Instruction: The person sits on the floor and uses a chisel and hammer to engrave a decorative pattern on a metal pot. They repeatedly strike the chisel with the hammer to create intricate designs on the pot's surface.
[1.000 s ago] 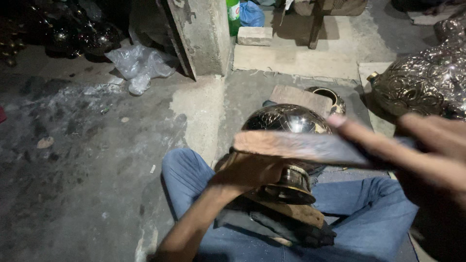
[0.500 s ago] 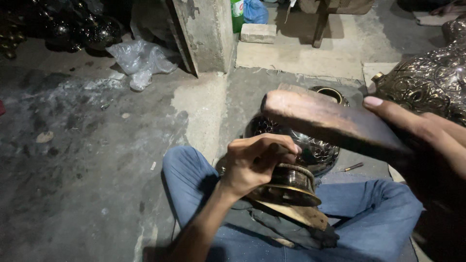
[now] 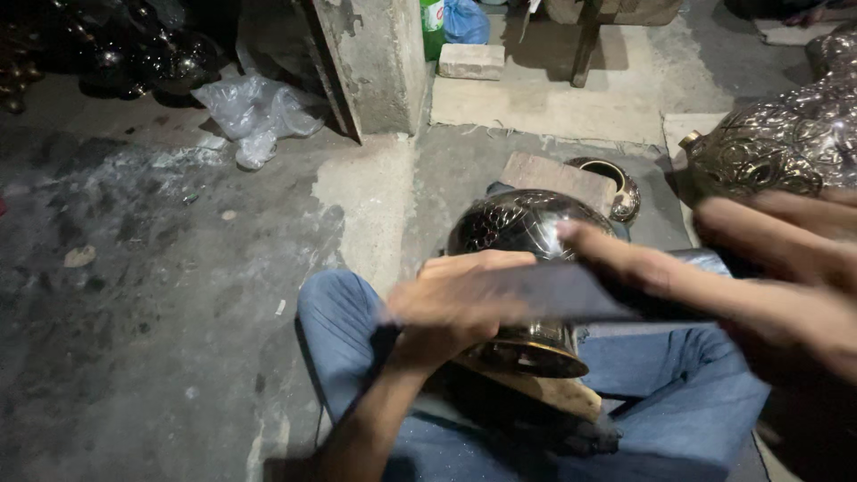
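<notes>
left hand [image 3: 460, 303] cupped round the engraved metal vase [image 3: 522, 228] on the lap; right hand [image 3: 759, 277] gripping a flat tool [image 3: 571, 290] (blurry) across it

Bare hands [image 3: 464, 299] and forearms, no sleeves; blue denim jeans [image 3: 661, 402] on both legs.

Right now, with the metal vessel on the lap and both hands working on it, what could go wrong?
1. The flat tool in the right hand is blurred and passes right by the left hand; it might strike the fingers.
2. The embossed metal vessel rests tilted on the lap, apparently steadied by one hand only, so it could roll onto the concrete floor.
</notes>
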A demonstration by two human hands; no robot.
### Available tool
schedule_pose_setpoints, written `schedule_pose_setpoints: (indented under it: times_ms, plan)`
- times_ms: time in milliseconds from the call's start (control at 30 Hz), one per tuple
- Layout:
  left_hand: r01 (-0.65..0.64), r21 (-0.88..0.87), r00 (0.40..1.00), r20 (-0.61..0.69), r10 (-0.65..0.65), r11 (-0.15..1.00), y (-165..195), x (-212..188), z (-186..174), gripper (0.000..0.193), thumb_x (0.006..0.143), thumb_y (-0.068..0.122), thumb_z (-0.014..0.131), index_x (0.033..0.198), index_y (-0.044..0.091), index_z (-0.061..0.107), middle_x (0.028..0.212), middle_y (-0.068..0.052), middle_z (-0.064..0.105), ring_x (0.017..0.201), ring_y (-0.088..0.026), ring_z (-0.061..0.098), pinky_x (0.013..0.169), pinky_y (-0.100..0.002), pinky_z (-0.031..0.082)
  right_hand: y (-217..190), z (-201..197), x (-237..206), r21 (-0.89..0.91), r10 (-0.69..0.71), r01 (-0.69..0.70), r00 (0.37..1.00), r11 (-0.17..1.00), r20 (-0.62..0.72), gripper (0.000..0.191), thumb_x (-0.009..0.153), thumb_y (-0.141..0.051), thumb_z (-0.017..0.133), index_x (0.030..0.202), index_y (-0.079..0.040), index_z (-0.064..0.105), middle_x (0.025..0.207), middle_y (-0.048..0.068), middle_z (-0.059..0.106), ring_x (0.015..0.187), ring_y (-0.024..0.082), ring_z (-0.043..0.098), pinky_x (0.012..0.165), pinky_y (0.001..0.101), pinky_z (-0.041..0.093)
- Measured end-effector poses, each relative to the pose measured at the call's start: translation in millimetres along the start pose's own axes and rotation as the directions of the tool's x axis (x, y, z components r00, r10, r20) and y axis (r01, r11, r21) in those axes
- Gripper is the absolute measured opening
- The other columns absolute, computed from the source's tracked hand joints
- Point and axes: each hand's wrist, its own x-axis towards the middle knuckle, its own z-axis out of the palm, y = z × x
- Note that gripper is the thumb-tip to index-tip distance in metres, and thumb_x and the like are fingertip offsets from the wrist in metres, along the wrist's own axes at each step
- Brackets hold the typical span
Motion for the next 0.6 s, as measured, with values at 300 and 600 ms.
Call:
schedule_pose_setpoints:
  times_ms: [300, 600]
  plan:
    - [0.162, 0.184, 0.986, -0.062, -0.153, 0.97, -6.2, -21.5, 10.0, 0.03, 0.094, 0.026, 0.072, 0.119, 0.011, 0.064, 0.102, -0.009, 0.071, 0.085, -0.027, 0.072, 0.076, -0.042, 0.06, 16.2, 3.1, -43.2, 0.792, 0.44, -0.4, 0.673, -0.46, 0.595, 0.085, 0.097, -0.017, 0.048, 0.16, -0.058, 0.009, 0.107, 0.006, 0.068, 0.068, 0.015, 0.067, 0.055, 0.0314, 0.062]
    - [0.198, -0.553, 0.978, 0.055, -0.201, 0.809, 25.2, 35.1, -28.3, 0.026, 0.092, 0.007, 0.076, 0.117, 0.008, 0.067, 0.112, -0.007, 0.076, 0.097, -0.019, 0.078, 0.085, -0.03, 0.067, -88.6, -48.0, 16.0, 0.173, 0.128, -0.057, 0.462, -0.983, 0.878, 0.075, 0.098, -0.03, 0.046, 0.162, -0.055, 0.014, 0.122, 0.001, 0.066, 0.099, 0.016, 0.069, 0.084, 0.0321, 0.06]
